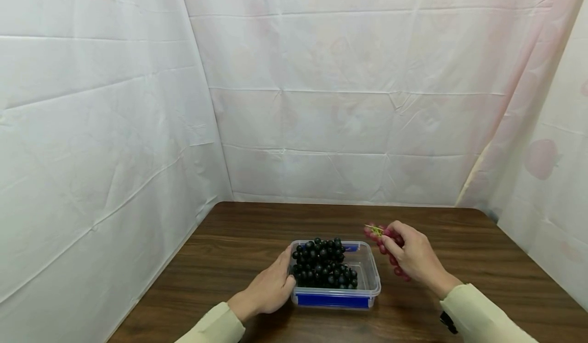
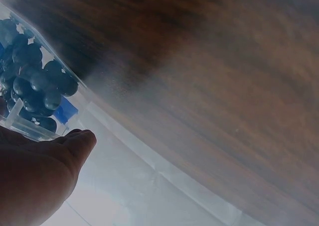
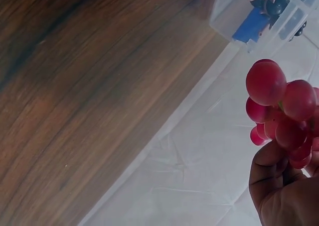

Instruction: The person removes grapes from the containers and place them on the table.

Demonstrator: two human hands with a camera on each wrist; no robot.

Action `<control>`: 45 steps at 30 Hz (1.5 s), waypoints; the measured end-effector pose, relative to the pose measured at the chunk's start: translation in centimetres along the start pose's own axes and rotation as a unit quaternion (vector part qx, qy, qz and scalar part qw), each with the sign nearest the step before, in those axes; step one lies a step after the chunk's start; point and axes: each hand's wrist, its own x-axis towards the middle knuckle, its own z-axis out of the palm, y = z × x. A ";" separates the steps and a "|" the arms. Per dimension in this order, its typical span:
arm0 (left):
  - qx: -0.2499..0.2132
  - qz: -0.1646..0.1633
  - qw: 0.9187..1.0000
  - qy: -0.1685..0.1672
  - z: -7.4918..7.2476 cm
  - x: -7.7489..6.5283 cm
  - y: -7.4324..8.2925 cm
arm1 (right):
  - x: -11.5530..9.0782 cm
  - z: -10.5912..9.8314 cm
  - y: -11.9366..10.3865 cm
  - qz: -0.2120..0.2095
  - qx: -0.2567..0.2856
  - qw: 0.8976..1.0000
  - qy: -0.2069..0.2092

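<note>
A clear plastic container [image 1: 367,266] with blue clips stands on the table, with dark grapes [image 1: 321,264] heaped in its left and middle part. My left hand [image 1: 271,284] lies against the container's left wall, its fingers fairly straight along the side. In the left wrist view, that hand [image 2: 40,171] is beside the container's rim, below the dark grapes [image 2: 32,76]. To the right of the container, my right hand [image 1: 413,251] pinches a bunch of red grapes [image 1: 399,269] above the table. The red grapes [image 3: 284,111] hang apart from the container in the right wrist view.
The brown wood-grain table [image 1: 248,225] has rounded far corners. White creased sheets [image 1: 344,118] hang behind it and along both sides. A dark band-like object [image 1: 447,322] shows at the right sleeve.
</note>
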 end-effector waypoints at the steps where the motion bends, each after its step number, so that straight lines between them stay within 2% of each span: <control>1: 0.001 0.000 1.000 0.000 0.0 0.0 0.0 | 0.0 0.0 0.1 0.002 0.000 1.000 -0.001; 14: 0.002 0.005 1.000 -0.001 0.1 0.0 0.0 | -0.1 -0.2 1.3 0.026 -0.035 0.999 -0.003; 24: 0.002 0.001 1.000 -0.005 -0.1 0.0 0.1 | 0.0 -0.4 2.0 0.007 -0.090 0.996 0.003; 31: -0.003 -0.001 1.000 -0.008 0.0 0.0 0.0 | 0.0 -0.2 2.6 -0.018 -0.146 0.989 0.017; 45: -0.001 0.002 1.000 -0.005 0.0 0.0 0.0 | -0.2 0.2 3.3 -0.018 -0.185 0.982 0.008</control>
